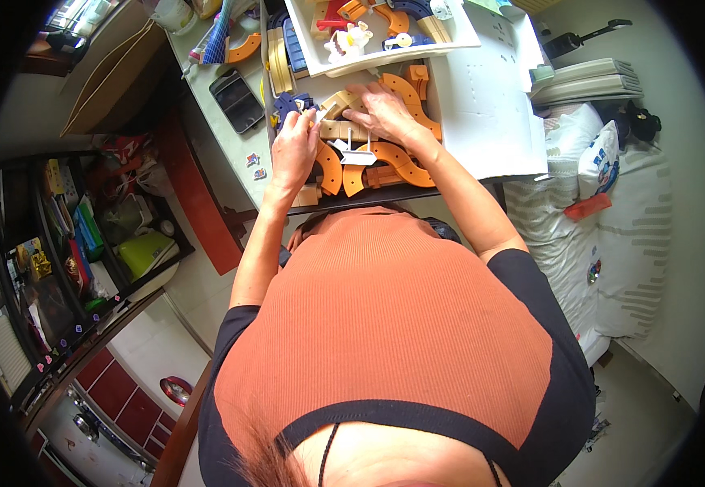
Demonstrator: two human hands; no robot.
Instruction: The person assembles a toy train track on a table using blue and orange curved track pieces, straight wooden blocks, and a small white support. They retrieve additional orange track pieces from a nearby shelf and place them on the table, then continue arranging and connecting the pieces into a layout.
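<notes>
Orange ribbed shirt [385,325] fills the bottom, both forearms reaching up to the tabletop [231,138]. Left hand [294,150] has its fingers curled around a small pale piece, can't tell what exactly. Right hand [385,114] lies flat, fingers spread on the beige curved track piece [343,101], just right of the left hand, closer to it.

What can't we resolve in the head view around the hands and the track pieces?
- What the left hand pinches: a small pale piece, mostly hidden by its fingers.
- Pieces under the right hand: covered by the palm; grip unclear.
- White tray contents: cut off by the top edge, too small to name.
- Near edge of the orange curved track pieces: hidden behind the person's orange top.
</notes>
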